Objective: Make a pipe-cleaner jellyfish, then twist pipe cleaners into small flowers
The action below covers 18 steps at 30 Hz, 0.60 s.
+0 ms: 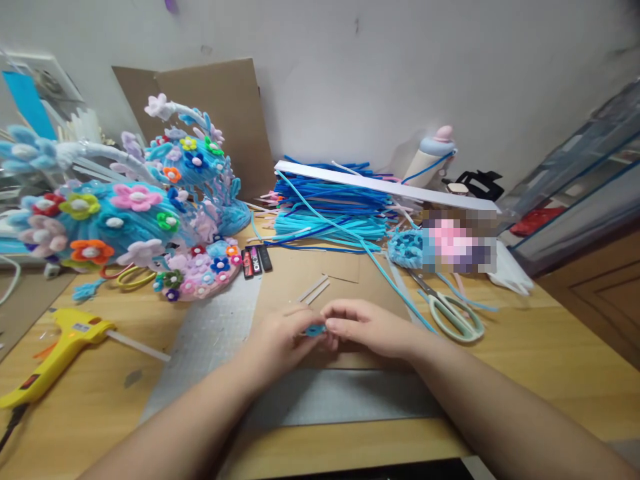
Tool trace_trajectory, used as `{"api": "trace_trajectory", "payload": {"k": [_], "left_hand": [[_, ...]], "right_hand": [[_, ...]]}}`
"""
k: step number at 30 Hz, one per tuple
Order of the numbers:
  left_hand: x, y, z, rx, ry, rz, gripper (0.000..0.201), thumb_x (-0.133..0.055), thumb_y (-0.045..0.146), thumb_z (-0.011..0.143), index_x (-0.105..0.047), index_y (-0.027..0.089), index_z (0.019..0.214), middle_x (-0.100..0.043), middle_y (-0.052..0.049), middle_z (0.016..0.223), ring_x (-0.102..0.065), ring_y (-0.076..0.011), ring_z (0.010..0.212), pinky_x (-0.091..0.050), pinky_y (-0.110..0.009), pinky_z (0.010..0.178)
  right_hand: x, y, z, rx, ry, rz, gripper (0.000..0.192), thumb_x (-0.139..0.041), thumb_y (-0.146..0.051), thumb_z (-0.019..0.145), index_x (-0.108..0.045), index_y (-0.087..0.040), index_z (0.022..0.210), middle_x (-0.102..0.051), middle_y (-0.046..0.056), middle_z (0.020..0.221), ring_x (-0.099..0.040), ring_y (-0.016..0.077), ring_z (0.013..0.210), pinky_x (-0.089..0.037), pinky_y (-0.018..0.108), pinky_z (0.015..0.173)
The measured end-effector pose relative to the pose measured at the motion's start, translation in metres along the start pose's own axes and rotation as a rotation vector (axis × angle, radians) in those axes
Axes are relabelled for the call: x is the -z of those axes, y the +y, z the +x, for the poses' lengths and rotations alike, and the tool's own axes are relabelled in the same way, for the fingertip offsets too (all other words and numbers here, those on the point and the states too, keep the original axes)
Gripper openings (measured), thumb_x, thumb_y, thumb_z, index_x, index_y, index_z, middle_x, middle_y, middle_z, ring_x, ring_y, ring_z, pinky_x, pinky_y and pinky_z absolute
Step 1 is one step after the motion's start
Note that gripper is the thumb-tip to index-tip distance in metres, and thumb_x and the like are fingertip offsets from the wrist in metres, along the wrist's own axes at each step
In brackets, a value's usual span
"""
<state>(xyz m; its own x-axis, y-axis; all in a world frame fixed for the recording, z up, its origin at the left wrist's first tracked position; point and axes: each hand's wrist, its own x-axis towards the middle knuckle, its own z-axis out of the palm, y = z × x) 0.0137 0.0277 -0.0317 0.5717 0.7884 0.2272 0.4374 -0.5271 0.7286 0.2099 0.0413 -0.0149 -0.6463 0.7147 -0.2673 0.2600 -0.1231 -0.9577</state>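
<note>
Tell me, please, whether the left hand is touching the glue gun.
Apart. The head view shows grey mat and wooden tabletop plainly between the left hand and the glue gun.

Small bright-blue piece [315, 330], mostly hidden, between the fingers [346, 328].

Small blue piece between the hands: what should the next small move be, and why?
A light pinch of the small blue piece by the right hand seems sensible: the left hand appears to hold it, the right is close at its edge, and the scissors and glue gun lie aside. The hands hide most of it, so its shape is unclear.
</note>
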Motion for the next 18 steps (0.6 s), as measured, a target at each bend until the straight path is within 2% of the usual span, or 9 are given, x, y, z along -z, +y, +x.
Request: {"api": "trace_trajectory", "payload": {"k": [2,4,7,10,14,18], "left_hand": [[-0.002,0.002,-0.002,0.097,0.016,-0.018,0.01,-0.058,0.025,0.083,-0.058,0.021,0.091,-0.066,-0.003,0.083,-0.06,-0.0154,0.075,-0.044,-0.026,0.067],[-0.002,0.003,-0.002,0.177,0.031,-0.043,0.011,-0.06,0.027,0.08,-0.054,0.021,0.086,-0.063,0.0,0.077,-0.057,-0.014,0.068,-0.042,-0.024,0.062],[-0.002,0.003,-0.001,0.142,0.01,-0.024,0.008,-0.06,0.026,0.08,-0.054,0.02,0.08,-0.06,0.0,0.073,-0.054,-0.0136,0.066,-0.041,-0.024,0.061],[-0.002,0.001,0.001,0.062,0.008,-0.012,0.007,-0.06,0.023,0.08,-0.055,0.019,0.078,-0.06,-0.002,0.077,-0.053,-0.0148,0.07,-0.041,-0.026,0.065],[-0.003,-0.001,0.001,0.147,0.02,-0.076,0.013,-0.064,0.025,0.077,-0.053,0.018,0.075,-0.058,0.0,0.072,-0.052,-0.0133,0.066,-0.039,-0.025,0.06],[-0.004,-0.002,0.001,0.21,0.04,-0.139,0.012,-0.063,0.024,0.075,-0.053,0.019,0.074,-0.055,0.003,0.068,-0.048,-0.011,0.061,-0.037,-0.022,0.057]], "right_hand": [[-0.004,0.002,0.001,-0.078,-0.014,0.115,0.034,-0.047,-0.049,0.087,-0.052,-0.016,0.083,-0.057,-0.001,0.069,-0.054,0.01,0.058,-0.04,0.024,0.058],[-0.007,0.004,0.002,-0.117,0.001,0.137,0.038,-0.046,-0.055,0.086,-0.05,-0.017,0.082,-0.055,-0.003,0.066,-0.05,0.0079,0.051,-0.036,0.022,0.051],[-0.008,0.005,0.003,-0.127,0.003,0.133,0.04,-0.043,-0.056,0.087,-0.049,-0.017,0.082,-0.052,-0.004,0.065,-0.048,0.0065,0.049,-0.031,0.02,0.047],[-0.008,0.006,0.004,-0.121,-0.065,0.154,0.039,-0.042,-0.054,0.089,-0.048,-0.017,0.078,-0.048,-0.005,0.063,-0.045,0.0063,0.048,-0.032,0.02,0.047],[-0.008,0.009,0.004,-0.094,-0.145,0.279,0.033,-0.051,-0.049,0.086,-0.046,-0.017,0.076,-0.043,-0.007,0.06,-0.038,0.0051,0.046,-0.028,0.019,0.044],[-0.008,0.013,0.005,-0.09,-0.145,0.383,0.03,-0.059,-0.044,0.082,-0.043,-0.018,0.075,-0.04,-0.009,0.057,-0.033,0.0036,0.041,-0.023,0.018,0.041]]}}
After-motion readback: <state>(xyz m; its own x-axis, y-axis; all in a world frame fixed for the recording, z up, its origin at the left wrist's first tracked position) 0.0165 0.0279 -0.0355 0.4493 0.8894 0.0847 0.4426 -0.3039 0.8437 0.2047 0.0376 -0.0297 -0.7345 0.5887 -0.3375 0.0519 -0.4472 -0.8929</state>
